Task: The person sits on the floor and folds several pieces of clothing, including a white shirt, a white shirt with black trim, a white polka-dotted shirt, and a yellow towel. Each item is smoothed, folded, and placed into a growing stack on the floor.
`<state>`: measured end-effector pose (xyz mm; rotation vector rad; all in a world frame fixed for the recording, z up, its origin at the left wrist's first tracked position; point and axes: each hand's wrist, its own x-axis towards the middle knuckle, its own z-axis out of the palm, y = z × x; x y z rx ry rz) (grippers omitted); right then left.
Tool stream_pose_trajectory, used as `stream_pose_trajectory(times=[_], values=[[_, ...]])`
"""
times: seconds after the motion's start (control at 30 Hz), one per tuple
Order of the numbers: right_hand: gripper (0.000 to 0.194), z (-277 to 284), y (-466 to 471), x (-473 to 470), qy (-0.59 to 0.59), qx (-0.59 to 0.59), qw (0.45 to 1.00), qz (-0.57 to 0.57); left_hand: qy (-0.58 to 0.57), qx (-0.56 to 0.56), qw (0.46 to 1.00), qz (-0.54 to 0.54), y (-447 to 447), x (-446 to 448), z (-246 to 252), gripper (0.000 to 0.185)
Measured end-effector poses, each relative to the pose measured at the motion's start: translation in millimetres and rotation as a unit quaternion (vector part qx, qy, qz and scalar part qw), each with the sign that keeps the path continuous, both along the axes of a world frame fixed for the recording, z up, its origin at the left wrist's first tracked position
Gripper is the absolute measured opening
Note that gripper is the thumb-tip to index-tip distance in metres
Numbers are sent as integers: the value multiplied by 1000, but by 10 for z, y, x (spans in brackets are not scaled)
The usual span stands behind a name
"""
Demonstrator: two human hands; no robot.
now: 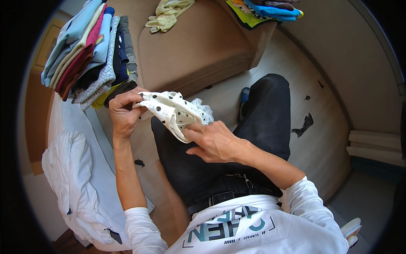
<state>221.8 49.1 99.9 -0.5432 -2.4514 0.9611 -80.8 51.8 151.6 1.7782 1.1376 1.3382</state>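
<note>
A white cloth garment with black dots (177,111) is stretched between my hands above my lap. My left hand (125,109) pinches its left end between thumb and fingers. At the lower right, my right hand (215,141) has its fingertips inside the garment's open edge; its thumb stands apart, and the fingertips are hidden by cloth. A ruffled part (203,109) of the garment hangs on the far side, beyond my right hand. Beneath the garment are my knees in black trousers (263,114).
A tall stack of folded clothes (92,54) stands at upper left. The brown sofa (196,47) ahead bears a crumpled pale yellow cloth (168,14) and another folded pile (266,12). White crumpled fabric (69,177) lies at left. Dark scraps (304,125) lie on the floor.
</note>
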Motion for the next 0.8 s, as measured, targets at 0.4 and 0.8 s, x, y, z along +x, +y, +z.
stream_pose_trajectory(times=[0.4,0.8], values=[[22,-140,47,-225,11,23,1000,-18,6,-5,1000,7,1,122,64,27],[21,-16,-259,198,-144,171,975,-2,33,-52,995,84,17,181,-94,26]])
